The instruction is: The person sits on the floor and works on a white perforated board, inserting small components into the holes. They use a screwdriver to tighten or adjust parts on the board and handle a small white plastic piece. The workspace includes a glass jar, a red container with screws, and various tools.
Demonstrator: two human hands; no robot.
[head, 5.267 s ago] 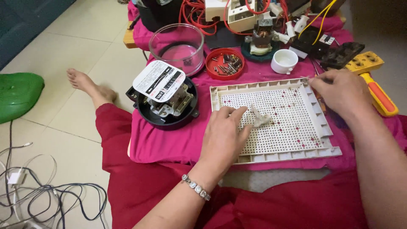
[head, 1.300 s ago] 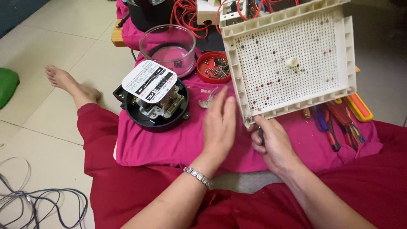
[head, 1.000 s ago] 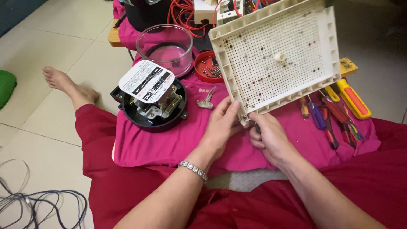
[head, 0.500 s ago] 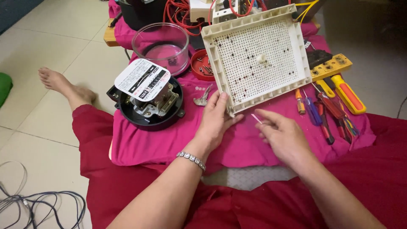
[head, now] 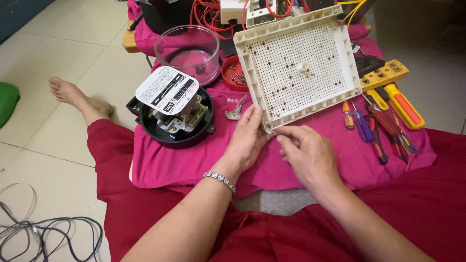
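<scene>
Two hands meet at the tray's bottom corner. At 9 o'clock of them sits a black meter [head: 172, 114]. Left hand [head: 248, 138] fingers press on the holey tray [head: 301, 68], tilted up at 12 o'clock. Right hand [head: 308, 155] fingers pinch something tiny there. Screwdrivers [head: 376, 128] lie at 3 o'clock.

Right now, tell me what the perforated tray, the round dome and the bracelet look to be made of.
Perforated tray, tilted up by both hands: apparently moulded plastic, matte cream, with evenly punched holes and ribbed rim.
Round dome: clear glass or hard plastic; the pink cloth shows through and its rim glints.
Bracelet on the left wrist: probably silvery metal, linked and shiny.
</scene>
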